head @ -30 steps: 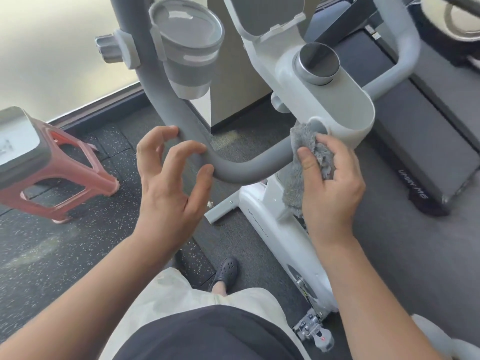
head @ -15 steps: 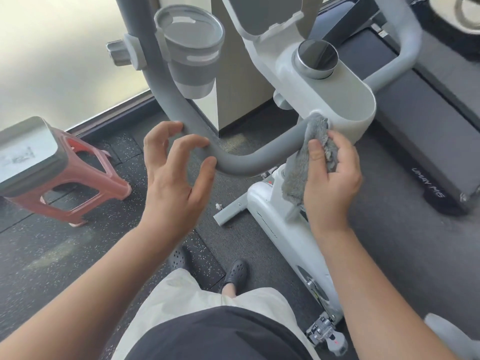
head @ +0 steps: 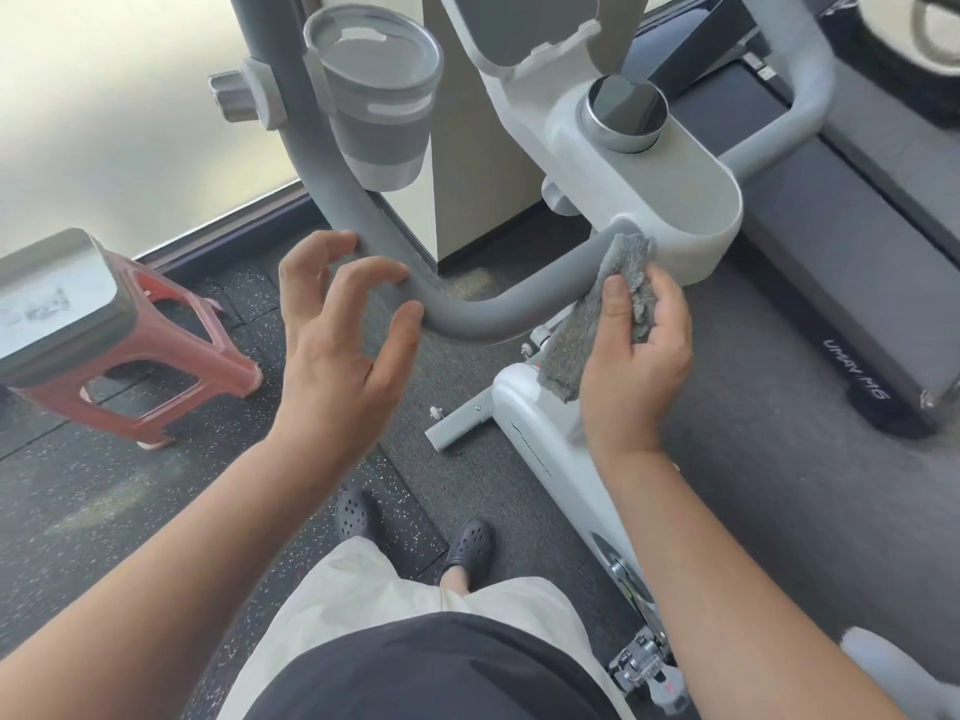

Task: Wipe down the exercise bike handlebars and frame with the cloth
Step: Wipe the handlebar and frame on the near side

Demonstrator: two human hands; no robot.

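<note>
Because the exercise bike (head: pixel 550 449) looks heavy and rigid on the floor, it should stay put under rubbing, so pressure can go into the wipe rather than into steadying it; its grey handlebar (head: pixel 498 314) is a stiff tube, probably with a slightly grippy coating, curving out from the white console (head: pixel 675 200) toward the person; the cloth (head: pixel 587 324) is soft, light and limp, pressed against the handlebar just beside the console and hanging down from there, best held bunched in the palm so that it wraps the tube; the right hand (head: pixel 634 356) has its fingers closed on the cloth, thumb on top; the left hand (head: pixel 337 345), farther from the console at the handlebar's bend, has its fingers apart and curled, holding nothing, and whether they touch the tube is hard to tell; the handlebar's upper ends are cut off, the saddle and lower frame mostly hidden.
</note>
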